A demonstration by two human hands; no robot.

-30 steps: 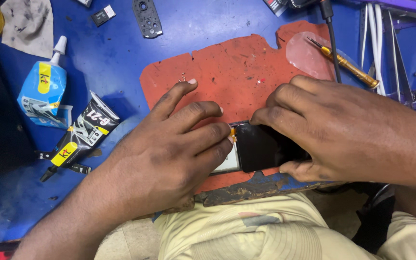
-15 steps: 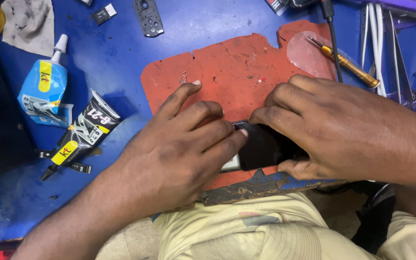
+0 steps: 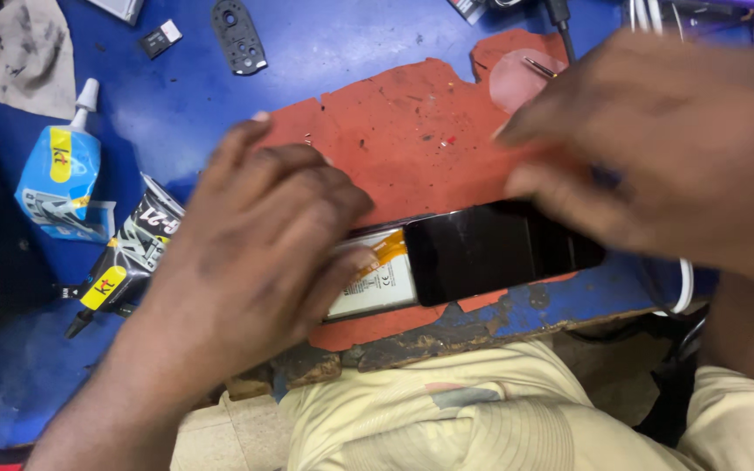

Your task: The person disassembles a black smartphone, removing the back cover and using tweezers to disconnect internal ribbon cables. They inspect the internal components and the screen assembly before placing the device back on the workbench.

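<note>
Head view: the left hand (image 3: 255, 253) lies curled over the opened phone (image 3: 447, 257) on the red mat (image 3: 394, 139), its fingertips pressing the white battery (image 3: 377, 283) beside the dark screen. The right hand (image 3: 656, 148) hovers blurred above the phone's far end, fingers loosely bent, gripping nothing visible

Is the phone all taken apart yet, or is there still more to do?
Partly. The dark screen panel is already slid sideways, baring the white battery and an orange ribbon cable. The left hand presses on the phone's open end; the right hand is blurred above the screen. The screen and body look not yet separated.
</note>
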